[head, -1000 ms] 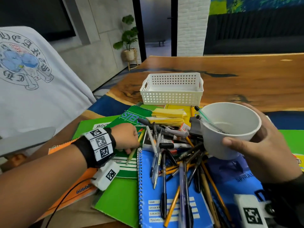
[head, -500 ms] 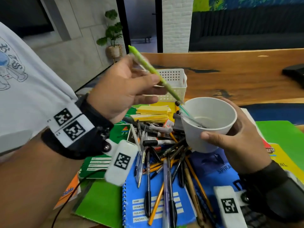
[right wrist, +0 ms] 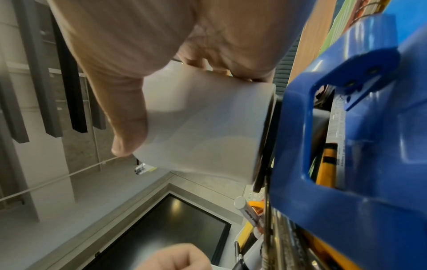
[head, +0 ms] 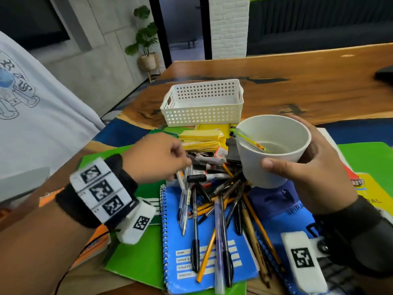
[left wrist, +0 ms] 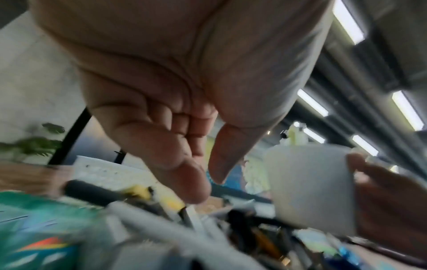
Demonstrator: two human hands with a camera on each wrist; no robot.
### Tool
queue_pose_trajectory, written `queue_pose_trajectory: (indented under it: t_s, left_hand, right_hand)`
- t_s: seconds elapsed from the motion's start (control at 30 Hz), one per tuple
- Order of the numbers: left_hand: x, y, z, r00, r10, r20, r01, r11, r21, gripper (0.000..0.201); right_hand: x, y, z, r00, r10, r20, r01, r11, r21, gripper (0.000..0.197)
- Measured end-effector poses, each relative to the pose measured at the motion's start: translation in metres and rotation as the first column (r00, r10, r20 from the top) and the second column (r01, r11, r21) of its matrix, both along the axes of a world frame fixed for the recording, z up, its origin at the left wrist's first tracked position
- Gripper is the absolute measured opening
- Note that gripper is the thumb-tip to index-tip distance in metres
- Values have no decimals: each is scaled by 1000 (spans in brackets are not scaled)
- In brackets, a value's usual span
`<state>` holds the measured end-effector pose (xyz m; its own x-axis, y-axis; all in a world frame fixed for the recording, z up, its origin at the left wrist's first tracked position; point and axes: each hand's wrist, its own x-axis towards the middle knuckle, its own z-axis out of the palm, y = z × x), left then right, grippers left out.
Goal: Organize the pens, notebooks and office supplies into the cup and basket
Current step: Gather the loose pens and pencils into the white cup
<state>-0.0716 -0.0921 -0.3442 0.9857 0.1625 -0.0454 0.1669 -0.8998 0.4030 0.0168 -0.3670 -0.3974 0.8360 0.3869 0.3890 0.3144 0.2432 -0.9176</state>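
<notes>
My right hand (head: 297, 165) grips a white cup (head: 253, 165) tilted just above the pile; the cup (right wrist: 203, 127) fills the right wrist view. A green pen (head: 248, 138) and another thin pen lean inside it. My left hand (head: 182, 165) is low over the heap of pens (head: 212, 199). In the left wrist view this hand (left wrist: 208, 182) has index finger and thumb apart with nothing between them, the index tip by the pens, and the cup (left wrist: 309, 182) to its right. The white perforated basket (head: 202, 111) stands empty behind the pile.
The pens lie on a blue spiral notebook (head: 208, 252), over green (head: 138, 256), orange (head: 93, 243) and yellow notebooks. Yellow sticky notes (head: 202, 139) sit in front of the basket. A blue plastic tool (right wrist: 346, 146) lies under the cup. Another person in a white shirt (head: 32, 103) stands at the left.
My left hand lifted a green pen from the pile and put it into the cup. It has let go and come back down to the pens. The cup stays held.
</notes>
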Motion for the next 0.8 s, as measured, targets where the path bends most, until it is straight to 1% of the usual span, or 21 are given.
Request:
queue_pose_trajectory:
  t_s: [0.03,0.07,0.13,0.17,0.23,0.3,0.4,0.5,0.53,0.57,0.63,0.7,0.73,0.8]
  left_hand:
    - [1,7,-7,997,56,-51,-51,995,87,32]
    - [2,14,-14,987,125,-101,-117,990,79,40]
    - [6,24,-26,953,227,-203,-245,967,-69,46]
    - [7,28,-30,941,245,-234,-281,951,-132,45]
    - [8,30,-35,928,256,-270,-317,924,-214,42]
    - [8,29,-37,922,255,-292,-336,902,-272,38]
    - [9,34,-38,909,246,-337,-366,858,-361,27]
    - [7,41,-38,890,239,-388,-410,792,-453,13]
    - [6,42,-38,884,237,-403,-426,763,-486,13]
    - [5,44,-39,879,234,-414,-439,734,-518,21]
    - [3,47,-41,881,242,-407,-452,686,-571,35]
    - [0,49,-37,897,287,-336,-439,668,-601,40]
    - [-1,49,-32,911,313,-270,-413,676,-610,41]
    - [-4,46,-12,941,331,-72,-298,711,-637,39]
  right_hand:
    - [-1,1,1,1000,-2,7,2,1000,1,100]
    - [-1,0,1,1000,-4,16,4,1000,-2,97]
    - [-1,-1,2,1000,-4,29,4,1000,-8,96]
    - [-1,-1,1,999,-4,32,4,1000,-9,97]
    - [0,0,1,999,-9,37,10,1000,-10,101]
    - [0,1,1,999,-6,43,6,1000,-8,101]
    - [0,1,2,999,-6,46,6,1000,-4,101]
    - [0,1,2,999,-12,45,13,1000,-9,105]
    - [1,1,1,999,-10,36,10,1000,-3,105]
    - [2,1,0,1000,-6,29,6,1000,2,105]
    - [2,0,0,1000,0,25,0,1000,1,104]
    - [2,0,-1,1000,2,19,-2,1000,0,106]
    - [2,-1,-1,1000,6,12,-6,1000,2,106]
    - [2,-1,0,1000,14,2,-14,1000,1,105]
